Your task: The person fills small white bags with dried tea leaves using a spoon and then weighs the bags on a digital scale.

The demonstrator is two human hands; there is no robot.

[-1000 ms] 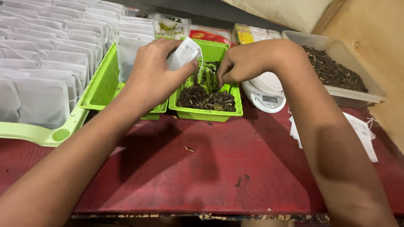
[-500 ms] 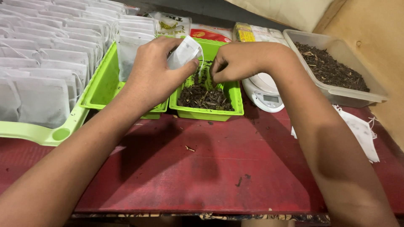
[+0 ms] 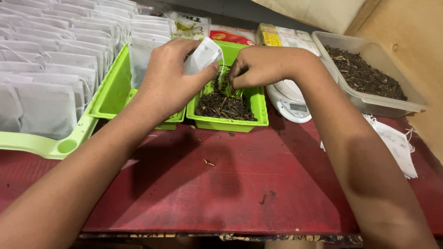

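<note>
My left hand [image 3: 168, 80] holds a small white paper tea bag [image 3: 201, 55] pinched between thumb and fingers, above a small green tray [image 3: 258, 108] that contains dark loose tea leaves [image 3: 224, 105]. My right hand [image 3: 265, 64] is just to the right of the bag, fingers curled together over the same tray, gripping a small green scoop whose tip [image 3: 236, 92] shows under the fingers among the leaves. The two hands almost touch over the tray.
A second green tray [image 3: 108, 99] at left holds upright white bags. Rows of filled white bags [image 3: 46, 69] lie on a light green tray further left. A white digital scale [image 3: 290, 103], a clear tub of tea leaves [image 3: 364, 74], and loose empty bags [image 3: 392, 143] sit right.
My right hand has shifted slightly left and down toward the leaves in the green tray. My left hand keeps the bag in about the same place.
</note>
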